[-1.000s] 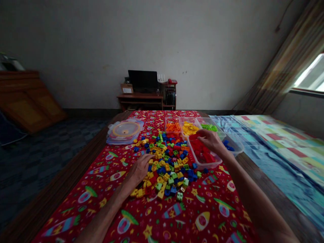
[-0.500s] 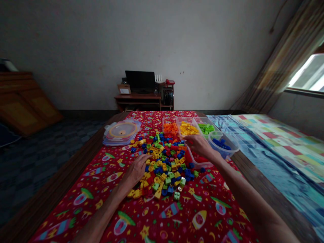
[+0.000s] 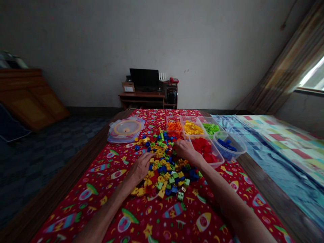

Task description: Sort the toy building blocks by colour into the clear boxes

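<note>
A mixed heap of toy building bricks [image 3: 162,168] in yellow, blue, green, red and orange lies on a red patterned tablecloth [image 3: 152,222]. My left hand [image 3: 141,166] rests at the heap's left edge, fingers loosely stretched onto the bricks. Over the heap's right side, my right hand [image 3: 186,151] points down with curled fingers; anything between its fingertips is hidden. Just beyond and right of it stand clear plastic boxes with red bricks [image 3: 205,148], yellow bricks [image 3: 192,128], orange bricks [image 3: 174,127] and green bricks [image 3: 211,128]. A round tub [image 3: 241,148] contains blue bricks.
Stacked plastic lids [image 3: 126,130] lie at the table's left side. A bed with a blue and patchwork cover [image 3: 273,148] adjoins the table's right edge. At the far wall, a desk [image 3: 141,96] carries a monitor [image 3: 144,79]. A wooden cabinet [image 3: 32,98] stands far left.
My right hand has moved left, away from the boxes to the brick heap, uncovering the red bricks. My left hand stays at the heap's left edge. The view has shifted slightly.
</note>
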A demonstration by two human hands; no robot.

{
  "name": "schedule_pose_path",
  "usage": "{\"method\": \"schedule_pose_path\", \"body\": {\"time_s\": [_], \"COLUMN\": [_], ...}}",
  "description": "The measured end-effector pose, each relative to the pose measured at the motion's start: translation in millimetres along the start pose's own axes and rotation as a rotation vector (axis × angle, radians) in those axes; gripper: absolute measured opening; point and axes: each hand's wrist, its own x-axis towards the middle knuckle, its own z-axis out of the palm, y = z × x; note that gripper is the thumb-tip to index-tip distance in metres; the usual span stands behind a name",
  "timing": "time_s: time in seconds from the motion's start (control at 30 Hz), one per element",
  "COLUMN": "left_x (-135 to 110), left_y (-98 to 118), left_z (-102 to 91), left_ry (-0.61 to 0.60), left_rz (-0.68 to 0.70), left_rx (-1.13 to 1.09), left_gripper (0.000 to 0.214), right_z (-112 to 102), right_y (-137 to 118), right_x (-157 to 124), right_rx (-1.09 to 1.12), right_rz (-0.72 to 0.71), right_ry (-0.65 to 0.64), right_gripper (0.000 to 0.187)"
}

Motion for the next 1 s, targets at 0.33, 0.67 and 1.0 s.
{"method": "schedule_pose_path", "body": {"time_s": [0.33,0.67,1.0], "left_x": [4.3,37.1,79.0], "left_y": [15.1,9.6,0.9], "left_z": [-5.2,-9.0,1.4], "left_ry": [-0.008,0.011,-0.209], "left_rz": [0.001,-0.048,-0.228], "left_rx": [-0.070,0.001,-0.055], "left_gripper": [0.039,0.036,0.028], "right_z": [2.1,2.8,-3.1], "right_y": [-10.3,-10.5,-11.5], "right_x": [-8.3,-7.4,17.5], "right_rx": [0.130,0.234,0.272], "right_rz": [-0.150,-0.143,-0.007], "right_ry": [0.022,0.080,0.053], "right_gripper": [0.021,0.016,0.032]}}
